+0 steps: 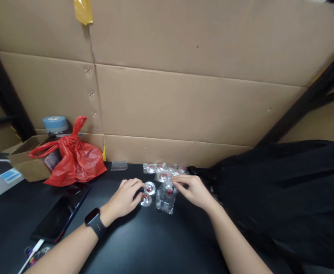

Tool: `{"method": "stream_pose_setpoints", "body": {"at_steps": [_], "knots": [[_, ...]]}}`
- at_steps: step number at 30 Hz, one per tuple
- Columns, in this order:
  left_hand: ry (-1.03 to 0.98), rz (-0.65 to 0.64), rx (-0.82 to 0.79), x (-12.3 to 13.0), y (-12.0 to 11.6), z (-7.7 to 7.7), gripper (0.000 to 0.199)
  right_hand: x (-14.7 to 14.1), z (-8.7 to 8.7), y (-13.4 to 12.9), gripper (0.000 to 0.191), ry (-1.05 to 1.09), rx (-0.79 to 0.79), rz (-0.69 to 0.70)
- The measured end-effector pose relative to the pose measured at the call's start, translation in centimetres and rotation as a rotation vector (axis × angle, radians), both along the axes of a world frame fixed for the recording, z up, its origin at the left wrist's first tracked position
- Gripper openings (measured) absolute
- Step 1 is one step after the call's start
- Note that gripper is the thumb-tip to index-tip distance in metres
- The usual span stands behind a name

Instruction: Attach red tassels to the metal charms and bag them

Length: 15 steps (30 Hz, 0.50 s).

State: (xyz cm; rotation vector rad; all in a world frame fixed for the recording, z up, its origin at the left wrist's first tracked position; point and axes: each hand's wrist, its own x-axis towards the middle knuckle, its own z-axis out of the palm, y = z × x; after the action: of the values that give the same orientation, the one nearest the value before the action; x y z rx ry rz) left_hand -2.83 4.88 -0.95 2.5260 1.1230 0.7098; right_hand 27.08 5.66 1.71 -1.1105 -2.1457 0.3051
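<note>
My left hand [127, 198] rests over the black table with thumb and forefinger apart. Its forefinger touches an upper clear round disc with a red centre [149, 188], and the thumb lies at the edge of a lower matching disc [145, 199]. My right hand [191, 188] pinches at the edge of another red-centred disc [169, 188], which overlaps a crinkled clear plastic bag [165, 203]. Whether this disc is inside the bag is hard to tell. Just behind, several similar discs in clear bags [164, 168] lie in a row, with one more bagged disc [163, 177] before them.
At left stand a red plastic bag [75, 160], an open cardboard box [31, 163] and a blue-lidded jar [55, 123]. A phone [61, 213] with a white cable [31, 255] lies nearer. Black fabric [287, 194] covers the right side. A cardboard wall [172, 102] rises behind.
</note>
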Motion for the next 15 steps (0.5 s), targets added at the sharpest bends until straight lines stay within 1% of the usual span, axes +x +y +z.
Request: {"method": "stream_pose_setpoints", "body": {"at_steps": [3, 5, 9, 13, 15], "knots": [[-0.001, -0.028, 0.004, 0.4, -0.3, 0.1, 0.022, -0.2, -0.2, 0.0, 0.023, 0.003, -0.012, 0.012], [-0.003, -0.044, 0.008, 0.6, -0.5, 0.2, 0.022, -0.3, -0.6, 0.1, 0.022, 0.034, -0.046, -0.017], [0.001, -0.066, 0.02, 0.8, -0.8, 0.5, 0.023, -0.4, -1.4, 0.3, 0.018, 0.239, -0.077, -0.112], [0.002, -0.086, 0.044, 0.9, -1.0, 0.5, 0.024, -0.7, -1.5, 0.1, 0.021, 0.374, -0.019, -0.123], [-0.002, -0.102, 0.055, 0.9, -1.1, 0.4, 0.024, -0.9, -1.4, -0.1, 0.022, 0.442, -0.017, -0.127]]}}
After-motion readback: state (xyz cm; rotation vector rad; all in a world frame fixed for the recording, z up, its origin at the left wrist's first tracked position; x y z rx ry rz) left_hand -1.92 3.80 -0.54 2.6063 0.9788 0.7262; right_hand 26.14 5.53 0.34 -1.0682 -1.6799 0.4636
